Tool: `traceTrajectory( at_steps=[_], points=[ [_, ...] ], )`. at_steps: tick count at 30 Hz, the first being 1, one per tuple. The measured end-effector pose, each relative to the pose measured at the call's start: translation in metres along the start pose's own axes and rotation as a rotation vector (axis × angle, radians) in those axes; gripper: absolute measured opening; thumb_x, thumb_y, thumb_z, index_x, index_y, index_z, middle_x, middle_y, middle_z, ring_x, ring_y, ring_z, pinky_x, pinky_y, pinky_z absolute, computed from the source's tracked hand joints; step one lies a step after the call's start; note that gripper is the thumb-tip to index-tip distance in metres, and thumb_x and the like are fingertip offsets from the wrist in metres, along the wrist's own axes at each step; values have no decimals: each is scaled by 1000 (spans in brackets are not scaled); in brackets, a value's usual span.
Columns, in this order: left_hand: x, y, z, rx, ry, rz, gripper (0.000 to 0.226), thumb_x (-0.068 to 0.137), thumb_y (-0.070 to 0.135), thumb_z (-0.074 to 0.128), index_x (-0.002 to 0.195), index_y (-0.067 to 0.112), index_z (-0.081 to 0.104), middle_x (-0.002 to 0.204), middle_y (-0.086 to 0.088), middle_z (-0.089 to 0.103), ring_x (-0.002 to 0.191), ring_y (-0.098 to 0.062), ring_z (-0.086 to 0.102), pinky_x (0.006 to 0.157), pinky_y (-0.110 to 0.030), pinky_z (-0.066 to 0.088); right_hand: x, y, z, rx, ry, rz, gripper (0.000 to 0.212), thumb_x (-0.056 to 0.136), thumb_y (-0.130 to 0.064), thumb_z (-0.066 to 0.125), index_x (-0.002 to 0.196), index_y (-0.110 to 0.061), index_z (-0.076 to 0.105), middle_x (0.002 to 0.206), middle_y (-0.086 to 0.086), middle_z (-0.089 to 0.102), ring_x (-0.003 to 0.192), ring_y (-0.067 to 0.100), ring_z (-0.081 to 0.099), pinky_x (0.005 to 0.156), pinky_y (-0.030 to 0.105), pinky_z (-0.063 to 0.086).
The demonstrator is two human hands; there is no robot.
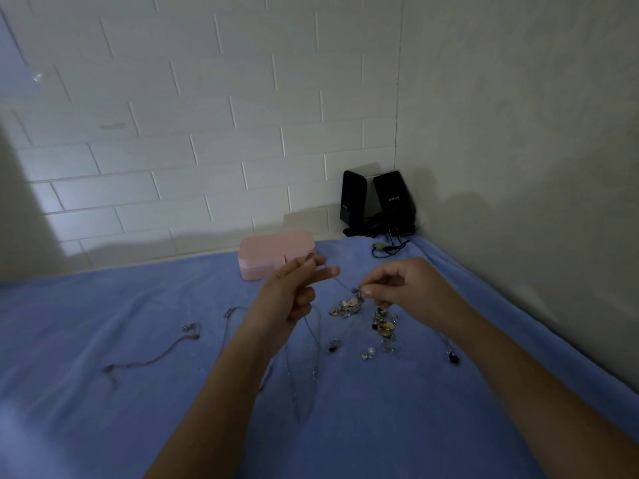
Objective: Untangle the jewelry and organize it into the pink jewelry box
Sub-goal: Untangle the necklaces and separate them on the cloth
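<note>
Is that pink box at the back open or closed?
Shut. The pink jewelry box has its lid down flat on the base, with only a thin seam showing.

left hand (290, 295): pinches thin chain (342, 283), raised | right hand (397, 288): pinches same chain above tangled jewelry cluster (349, 305) | pink jewelry box (273, 254): closed, behind hands | surface: blue sheet (138, 409)

jewelry box (276, 254) behind jewelry pile (363, 316), speakers (377, 202) behind right
</note>
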State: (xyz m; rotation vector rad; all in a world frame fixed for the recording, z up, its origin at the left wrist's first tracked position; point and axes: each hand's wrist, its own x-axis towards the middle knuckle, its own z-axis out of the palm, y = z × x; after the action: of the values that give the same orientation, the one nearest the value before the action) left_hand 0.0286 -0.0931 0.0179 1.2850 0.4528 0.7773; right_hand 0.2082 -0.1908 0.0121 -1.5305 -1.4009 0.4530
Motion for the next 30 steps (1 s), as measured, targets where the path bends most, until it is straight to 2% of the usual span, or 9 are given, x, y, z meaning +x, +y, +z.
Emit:
traceTrajectory(
  at_steps=[1,3,7,12,16,20,24,27,30],
  points=[
    [0,-1,1,35,-15,10,13,95,12,49,98,14,61,89,0,72,44,-5,22,36,-13,23,-1,-2,0,56,-4,-4,5,83,-7,69,82,-11,72,73,6,70,64,11,64,65,22,54],
    [-1,-4,1,115,-48,29,23,91,8,55,111,17,60,90,4,72,46,-7,20,38,-13,24,-2,-6,0,121,-11,-23,4,83,-6,69,80,-9,70,76,12,69,68,14,64,67,22,54],
    [-1,-7,4,235,-117,47,41,87,7,60,121,30,55,105,1,72,47,-8,24,43,-16,27,-3,-12,5,204,-20,-45,3,84,-3,67,82,-5,67,75,9,70,69,15,66,65,21,54],
    [-3,-11,10,274,-235,11,58,86,6,61,135,31,44,68,6,64,46,-7,26,43,-18,22,-5,-18,5,249,-11,-95,3,83,-2,66,83,-4,68,65,2,67,59,13,62,59,21,52],
    [-5,-11,15,294,-293,2,61,78,20,65,132,38,43,69,-1,68,45,-8,25,42,-17,24,-5,-15,5,120,114,-167,9,83,-4,68,79,-11,69,68,1,64,57,12,58,56,22,51],
    [-5,-10,15,267,-278,17,72,75,22,65,138,37,33,63,1,66,43,-7,26,41,-16,25,-2,-8,5,31,214,-172,5,84,-6,67,80,-9,67,76,2,68,72,15,64,69,31,56],
    [-6,-10,15,263,-296,31,79,75,20,65,142,38,26,67,-3,68,43,-6,27,42,-17,25,-1,-12,6,253,154,-91,14,87,4,60,76,-5,60,89,10,72,84,15,69,69,23,55],
    [-7,-10,16,275,-327,51,83,76,20,65,143,41,21,67,-4,67,42,-6,27,42,-17,27,-3,-15,7,388,76,-16,9,88,7,55,81,1,56,96,19,70,86,12,70,71,22,55],
    [-7,-10,15,287,-340,70,84,76,18,65,141,44,19,66,-4,68,42,-6,28,42,-17,28,-6,-17,8,563,-86,84,8,90,1,53,83,-1,56,94,14,73,91,19,70,75,25,56]
  ],
)
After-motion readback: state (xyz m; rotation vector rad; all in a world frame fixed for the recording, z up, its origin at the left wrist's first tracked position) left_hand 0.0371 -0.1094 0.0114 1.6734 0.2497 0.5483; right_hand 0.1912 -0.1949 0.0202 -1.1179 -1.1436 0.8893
